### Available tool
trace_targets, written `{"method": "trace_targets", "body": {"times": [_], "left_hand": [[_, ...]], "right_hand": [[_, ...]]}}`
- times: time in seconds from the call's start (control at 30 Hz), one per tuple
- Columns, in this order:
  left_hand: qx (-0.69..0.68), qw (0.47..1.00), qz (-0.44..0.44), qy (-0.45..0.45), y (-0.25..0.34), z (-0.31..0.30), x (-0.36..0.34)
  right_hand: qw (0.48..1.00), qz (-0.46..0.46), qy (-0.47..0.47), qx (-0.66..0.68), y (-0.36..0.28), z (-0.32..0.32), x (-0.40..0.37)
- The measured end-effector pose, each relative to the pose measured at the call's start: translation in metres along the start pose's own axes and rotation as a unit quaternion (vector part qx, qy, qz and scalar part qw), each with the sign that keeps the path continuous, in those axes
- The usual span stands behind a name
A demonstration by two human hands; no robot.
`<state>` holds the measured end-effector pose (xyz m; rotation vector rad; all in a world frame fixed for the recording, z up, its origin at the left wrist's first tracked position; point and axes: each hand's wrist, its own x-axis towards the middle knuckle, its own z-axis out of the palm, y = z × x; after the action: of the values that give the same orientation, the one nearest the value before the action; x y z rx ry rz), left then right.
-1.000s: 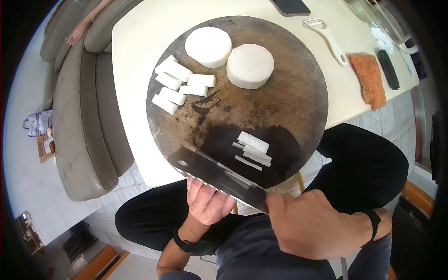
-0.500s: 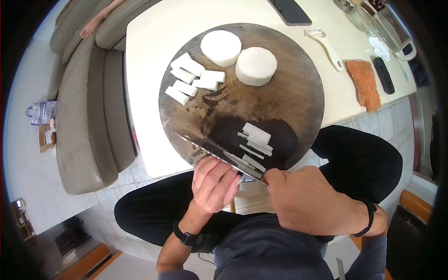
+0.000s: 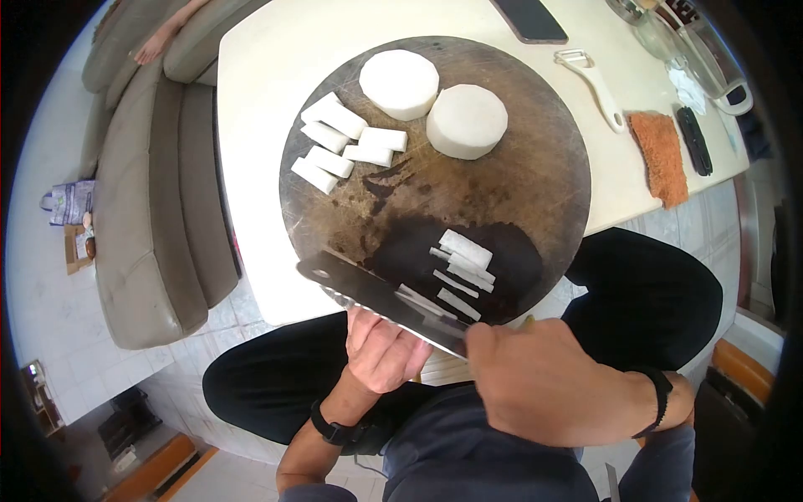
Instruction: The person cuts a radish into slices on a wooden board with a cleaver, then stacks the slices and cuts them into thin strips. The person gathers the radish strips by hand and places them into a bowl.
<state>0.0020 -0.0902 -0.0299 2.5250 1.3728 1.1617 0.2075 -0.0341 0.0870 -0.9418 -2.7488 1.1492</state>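
Note:
My right hand [image 3: 544,376] is closed around the handle of a kitchen knife [image 3: 381,297], its wide dark blade tilted over the board's near edge. Just under the blade, my left hand [image 3: 385,351] has its fingers curled; the blade hides their tips and whatever they hold. Thin white radish strips [image 3: 466,259] lie on a dark wet patch of the round wooden chopping board [image 3: 535,167]. Further back on the board are two thick peeled radish rounds, one on the left [image 3: 399,84] and one on the right [image 3: 467,121]. Several thick radish sticks [image 3: 368,149] rest at the left.
The board stands on a cream table [image 3: 259,167]. To its right are a peeler [image 3: 595,88], an orange cloth [image 3: 658,157], a black folded item [image 3: 694,140], a glass jug [image 3: 711,63] and a phone [image 3: 530,18]. Beyond the table is a grey sofa [image 3: 142,209], with another person's foot [image 3: 155,46].
The knife blade has turned from nearly edge-on to showing its broad face, and now covers more of my left fingers. My right hand has dropped slightly towards me. The strips stay put on the board.

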Motion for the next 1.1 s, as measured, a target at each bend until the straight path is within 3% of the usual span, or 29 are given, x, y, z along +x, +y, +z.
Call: {"method": "trace_targets", "body": {"times": [0.37, 0.57, 0.73, 1.1], "left_hand": [[-0.05, 0.997, -0.037, 0.045, 0.004, 0.003, 0.008], [-0.016, 0.999, 0.039, 0.009, 0.013, 0.005, 0.022], [-0.005, 0.999, 0.036, -0.026, 0.013, 0.007, 0.023], [-0.007, 0.999, 0.043, -0.014, 0.012, 0.008, 0.021]], "right_hand": [[0.996, 0.037, 0.061, 0.059, 0.02, -0.001, -0.012], [0.993, 0.069, 0.081, 0.043, 0.021, -0.007, -0.029], [0.996, 0.069, 0.033, 0.039, 0.017, -0.005, -0.036], [0.989, 0.108, -0.044, 0.085, 0.014, -0.011, -0.042]]}}
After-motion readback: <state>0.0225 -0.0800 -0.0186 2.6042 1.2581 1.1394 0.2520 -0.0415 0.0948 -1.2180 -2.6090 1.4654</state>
